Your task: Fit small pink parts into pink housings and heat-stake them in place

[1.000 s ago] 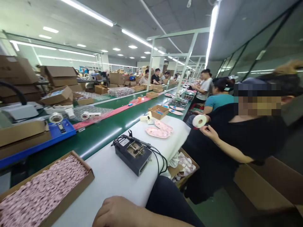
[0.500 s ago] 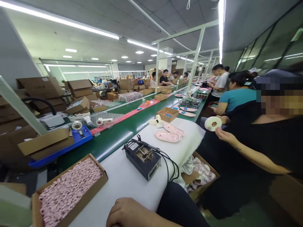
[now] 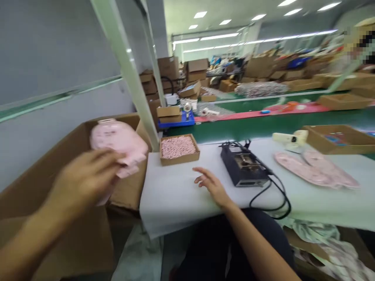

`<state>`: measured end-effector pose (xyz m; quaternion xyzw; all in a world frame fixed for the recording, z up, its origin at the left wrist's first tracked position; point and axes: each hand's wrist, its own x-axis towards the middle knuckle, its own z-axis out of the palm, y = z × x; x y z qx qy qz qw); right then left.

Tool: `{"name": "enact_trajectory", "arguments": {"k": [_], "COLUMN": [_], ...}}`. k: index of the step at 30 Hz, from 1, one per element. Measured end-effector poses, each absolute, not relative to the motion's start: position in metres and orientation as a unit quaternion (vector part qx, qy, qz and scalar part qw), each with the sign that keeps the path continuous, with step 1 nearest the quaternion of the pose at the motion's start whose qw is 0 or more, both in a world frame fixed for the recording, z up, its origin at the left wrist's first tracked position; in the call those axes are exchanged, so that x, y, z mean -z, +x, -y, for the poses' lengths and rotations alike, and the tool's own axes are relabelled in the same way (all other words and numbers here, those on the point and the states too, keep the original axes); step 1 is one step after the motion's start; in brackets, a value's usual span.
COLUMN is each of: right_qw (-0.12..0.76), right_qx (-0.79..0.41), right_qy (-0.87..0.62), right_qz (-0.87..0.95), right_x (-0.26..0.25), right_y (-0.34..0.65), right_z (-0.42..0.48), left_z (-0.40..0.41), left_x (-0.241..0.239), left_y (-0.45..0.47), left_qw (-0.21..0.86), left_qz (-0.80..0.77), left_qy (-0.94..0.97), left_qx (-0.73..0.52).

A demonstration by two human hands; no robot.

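Observation:
My left hand (image 3: 84,175), smeared by motion, is closed on a pink plastic shell (image 3: 117,136) with a rounded top and a notched lower edge. A second piece seems to show under it, but the blur hides how many there are. The shell is held over a big cardboard carton (image 3: 70,144) on the left. My right hand (image 3: 209,185) hovers above the white-covered table (image 3: 166,185), fingers apart and holding nothing. It is between a shallow box of small pink parts (image 3: 178,147) and a black soldering station (image 3: 246,164).
Black cables (image 3: 283,199) loop off the soldering station toward the table's front edge. Farther right lie pink shells (image 3: 316,168), a cream handheld device (image 3: 290,138) and an open cardboard box (image 3: 342,146). A green conveyor (image 3: 249,127) runs behind, and a slanted metal post (image 3: 131,74) stands by the carton.
My view has swung left, away from the co-worker with the white tape roll. My left hand now shows with a pink shell in it, and my right hand is over the table.

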<state>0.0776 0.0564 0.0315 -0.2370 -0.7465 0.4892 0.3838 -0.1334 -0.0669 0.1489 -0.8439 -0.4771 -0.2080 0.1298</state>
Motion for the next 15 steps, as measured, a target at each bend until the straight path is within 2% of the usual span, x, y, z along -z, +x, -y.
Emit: {"name": "enact_trajectory", "arguments": {"k": [2, 5, 9, 11, 15], "right_qw": [0.382, 0.345, 0.271, 0.300, 0.411], "right_qx": [-0.562, -0.624, -0.592, -0.531, -0.403], "right_qy": [-0.205, -0.185, -0.238, -0.285, -0.349], "right_qz": [0.705, 0.677, 0.720, 0.739, 0.740], "right_x": [-0.043, -0.059, -0.050, -0.040, -0.033], "right_y": [0.093, 0.118, 0.130, 0.131, 0.138], "right_z": [-0.053, -0.048, -0.050, -0.054, -0.063], "left_z": [0.113, 0.140, 0.124, 0.111, 0.103], "left_x": [-0.135, -0.110, -0.077, -0.061, -0.038], "left_y": [-0.124, -0.090, -0.058, -0.055, -0.068], "left_qw": [0.117, 0.095, 0.093, 0.101, 0.135], "left_qz": [0.511, 0.499, 0.413, 0.394, 0.426], "left_qy": [-0.827, -0.835, -0.867, -0.867, -0.842], "left_qx": [0.200, 0.211, 0.265, 0.286, 0.301]}}
